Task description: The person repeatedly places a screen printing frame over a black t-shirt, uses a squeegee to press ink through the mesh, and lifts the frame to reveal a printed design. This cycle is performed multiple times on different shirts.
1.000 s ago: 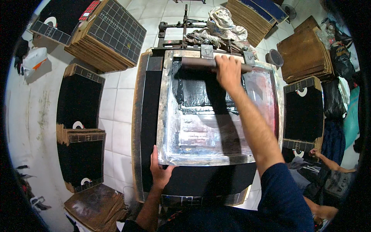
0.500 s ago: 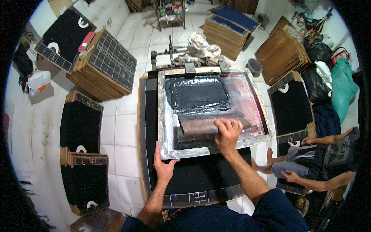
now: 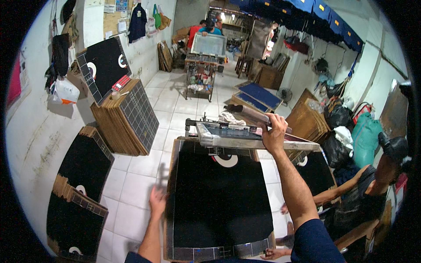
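My right hand (image 3: 275, 133) is closed on a squeegee (image 3: 251, 115) with a dark, ink-stained blade, held at the near edge of the screen-printing frame (image 3: 245, 141). That frame is raised and tilted, its near side up; whether my fingers also grip its edge I cannot tell. Beneath lies a black fabric panel (image 3: 219, 201) on a board, with a white ring print (image 3: 226, 161) at its far end. My left hand (image 3: 157, 201), slightly blurred, is beside the board's left edge, fingers loosely apart and holding nothing.
At right a co-worker's hand (image 3: 276, 253) is at the board's near right corner. Stacked boards (image 3: 125, 116) stand at left, with black panels (image 3: 81, 160) along the wall. Further off are blue panels (image 3: 258, 95), a fan (image 3: 284, 95) and people behind another frame (image 3: 209, 44).
The frame has swung up off the panel, uncovering the white ring print. My right hand rose with the squeegee; my left hand left the frame and moved left. The view has tilted up.
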The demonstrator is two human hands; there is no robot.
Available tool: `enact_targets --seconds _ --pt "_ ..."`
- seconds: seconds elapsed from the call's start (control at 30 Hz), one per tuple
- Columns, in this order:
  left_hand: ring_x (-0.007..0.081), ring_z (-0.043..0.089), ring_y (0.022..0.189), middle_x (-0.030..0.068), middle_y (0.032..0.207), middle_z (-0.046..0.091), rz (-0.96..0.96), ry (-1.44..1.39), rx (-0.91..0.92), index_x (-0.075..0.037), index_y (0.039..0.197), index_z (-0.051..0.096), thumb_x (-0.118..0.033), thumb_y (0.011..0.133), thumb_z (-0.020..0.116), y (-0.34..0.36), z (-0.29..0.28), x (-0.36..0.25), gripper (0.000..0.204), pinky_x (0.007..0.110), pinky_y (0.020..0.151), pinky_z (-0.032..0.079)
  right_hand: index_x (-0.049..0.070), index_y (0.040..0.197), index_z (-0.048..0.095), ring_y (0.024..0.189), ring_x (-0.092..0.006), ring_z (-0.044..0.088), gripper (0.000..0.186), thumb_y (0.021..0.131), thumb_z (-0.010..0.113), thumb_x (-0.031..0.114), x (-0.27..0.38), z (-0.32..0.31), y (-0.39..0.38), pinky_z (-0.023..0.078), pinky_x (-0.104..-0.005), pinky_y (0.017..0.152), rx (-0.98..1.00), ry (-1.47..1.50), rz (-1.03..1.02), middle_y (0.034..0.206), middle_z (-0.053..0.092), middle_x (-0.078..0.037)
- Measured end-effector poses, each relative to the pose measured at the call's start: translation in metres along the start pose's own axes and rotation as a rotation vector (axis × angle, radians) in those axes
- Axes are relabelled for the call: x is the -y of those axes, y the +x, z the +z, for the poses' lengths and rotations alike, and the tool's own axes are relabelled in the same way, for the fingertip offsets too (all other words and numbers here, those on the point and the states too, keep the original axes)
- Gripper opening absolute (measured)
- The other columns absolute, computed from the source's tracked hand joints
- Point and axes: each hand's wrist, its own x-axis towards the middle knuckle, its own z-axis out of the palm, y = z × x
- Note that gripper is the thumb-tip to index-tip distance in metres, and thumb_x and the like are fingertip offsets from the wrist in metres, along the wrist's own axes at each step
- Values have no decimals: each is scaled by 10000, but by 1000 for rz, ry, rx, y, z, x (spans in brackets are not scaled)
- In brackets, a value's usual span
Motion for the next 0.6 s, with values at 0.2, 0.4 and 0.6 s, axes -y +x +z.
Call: enact_targets --seconds 0.2,0.4,0.6 --pt "431 637 1192 253 1279 684 -850 1157 458 36 1254 687 -335 968 683 -196 -156 168 468 530 1080 471 99 1211 664 1117 -325 594 434 829 836 213 -18 18 60 407 -473 992 71 -16 65 1069 680 -89" --pt "413 640 1182 227 1296 687 -869 1172 429 -16 1276 698 -353 916 723 -230 -129 184 494 538 1065 472 82 1239 669 1084 -351 635 491 839 854 297 -33 33 85 473 -481 938 108 -1 69 1131 698 -140" --pt "394 644 1172 201 1312 689 -832 1148 389 -67 1298 710 -372 864 764 -224 -110 162 533 545 1049 473 51 1213 675 1024 -376 665 502 826 882 293 -40 42 94 520 -470 888 50 -24 19 1101 710 -168"
